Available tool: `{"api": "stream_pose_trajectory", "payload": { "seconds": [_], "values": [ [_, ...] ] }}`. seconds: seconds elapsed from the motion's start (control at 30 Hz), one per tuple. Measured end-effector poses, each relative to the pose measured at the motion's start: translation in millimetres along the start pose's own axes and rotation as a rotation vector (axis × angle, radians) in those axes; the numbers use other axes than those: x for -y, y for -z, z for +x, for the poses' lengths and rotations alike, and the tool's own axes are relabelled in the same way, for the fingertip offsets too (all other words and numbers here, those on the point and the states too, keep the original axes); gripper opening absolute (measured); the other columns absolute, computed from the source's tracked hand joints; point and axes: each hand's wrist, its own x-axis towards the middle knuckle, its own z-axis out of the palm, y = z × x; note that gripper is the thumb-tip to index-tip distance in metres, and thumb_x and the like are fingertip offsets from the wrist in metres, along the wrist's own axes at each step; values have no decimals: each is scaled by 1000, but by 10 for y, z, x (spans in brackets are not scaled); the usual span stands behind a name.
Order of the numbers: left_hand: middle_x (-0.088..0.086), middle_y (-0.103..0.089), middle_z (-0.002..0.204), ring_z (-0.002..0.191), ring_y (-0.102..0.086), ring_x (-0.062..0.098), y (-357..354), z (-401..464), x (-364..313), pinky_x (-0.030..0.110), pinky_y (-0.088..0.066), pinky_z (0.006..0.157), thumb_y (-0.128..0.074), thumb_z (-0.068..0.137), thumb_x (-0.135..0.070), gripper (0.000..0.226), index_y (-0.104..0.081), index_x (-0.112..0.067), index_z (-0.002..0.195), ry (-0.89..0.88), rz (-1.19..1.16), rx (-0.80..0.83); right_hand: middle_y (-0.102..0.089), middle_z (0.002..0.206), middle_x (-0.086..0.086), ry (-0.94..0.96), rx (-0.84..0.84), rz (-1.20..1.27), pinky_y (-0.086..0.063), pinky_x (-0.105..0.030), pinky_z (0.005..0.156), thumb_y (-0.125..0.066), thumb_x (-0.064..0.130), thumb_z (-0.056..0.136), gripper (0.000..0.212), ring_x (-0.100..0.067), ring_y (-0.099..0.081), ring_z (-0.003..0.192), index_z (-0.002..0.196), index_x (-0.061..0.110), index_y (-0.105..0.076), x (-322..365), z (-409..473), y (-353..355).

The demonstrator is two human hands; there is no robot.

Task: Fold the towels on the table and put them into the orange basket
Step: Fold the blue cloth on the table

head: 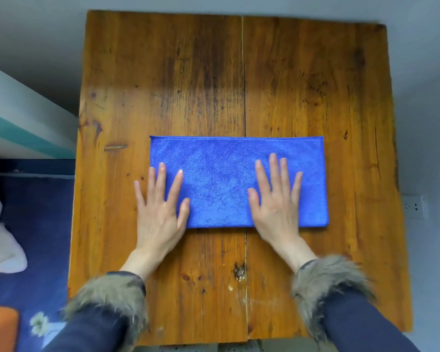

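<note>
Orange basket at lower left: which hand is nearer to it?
Left. The left hand presses the blue towel's left end, on the orange basket's side; the right hand lies farther right.

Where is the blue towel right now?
In the head view, the blue towel lies flat on the wooden table, with the left hand and right hand pressing it.

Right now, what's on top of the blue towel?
Two flat hands rest on the blue towel: the right hand fully, the left hand over its left edge. The cloth and wooden table underneath them are hidden.
</note>
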Motion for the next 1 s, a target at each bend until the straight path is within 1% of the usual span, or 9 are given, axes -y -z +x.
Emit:
{"api": "stream_pose_trajectory", "payload": {
  "seconds": [0.1,0.23,0.37,0.47,0.57,0.63,0.77,0.9,1.0],
  "values": [
    [11,-23,153,143,-14,29,-83,-109,20,57,-12,111,-33,91,-46,57,-31,-22,143,-71,98,51,-27,153,-7,147,74,-27,-9,-54,113,-37,41,92,55,-24,-17,142,143,23,-31,268,-152,-162],
    [10,-21,154,143,-12,28,-68,-96,73,53,-7,112,-28,93,-47,56,-26,-24,145,-106,122,85,-31,152,-5,125,128,-85,-14,-50,113,-35,42,93,53,-21,-21,141,142,24,-33,106,-221,-243],
    [10,-37,147,139,-25,28,50,-113,148,48,-21,111,-33,95,-28,45,-45,-15,136,-121,-137,22,-25,154,-6,-17,128,-80,-8,-49,114,-29,42,94,54,-20,-14,142,144,22,-31,-51,-251,-150],
    [14,-58,123,118,-46,30,135,-80,217,40,-39,98,-43,88,-11,36,-60,-5,118,10,-315,-178,-24,154,-8,-24,105,-68,-5,-51,113,-30,43,93,56,-22,-11,142,145,21,-29,43,-205,-107],
    [16,-58,105,100,-48,34,188,18,214,30,-35,89,-58,86,-10,26,-61,-4,111,309,-383,-237,-25,154,-8,47,104,-61,-5,-55,112,-32,42,92,56,-24,-13,143,144,22,-31,281,-112,-115],
    [16,-58,103,100,-47,35,225,96,186,29,-32,87,-64,85,-17,26,-62,-5,108,471,-410,-186,-27,153,-7,59,120,-68,-4,-58,110,-33,42,91,55,-24,-17,142,143,24,-34,422,-43,-146],
    [13,-57,106,107,-42,33,328,202,136,36,-34,90,-61,86,-26,25,-63,-10,106,601,-369,-25,-29,153,-6,41,172,-126,-9,-63,108,-32,45,90,57,-25,-19,141,142,25,-35,482,5,-237],
    [12,-58,112,112,-42,34,400,343,135,38,-36,91,-60,82,-29,29,-64,-13,105,671,-322,145,-26,154,-5,45,185,-167,-4,-59,109,-28,46,91,58,-23,-13,142,144,25,-30,450,-9,-275],
    [11,-64,105,106,-50,34,447,379,156,38,-40,87,-61,78,-28,24,-64,-14,97,651,-347,163,-27,154,-5,41,186,-178,-4,-59,109,-27,47,91,58,-22,-12,141,144,25,-31,459,-5,-268]
  ]
}}
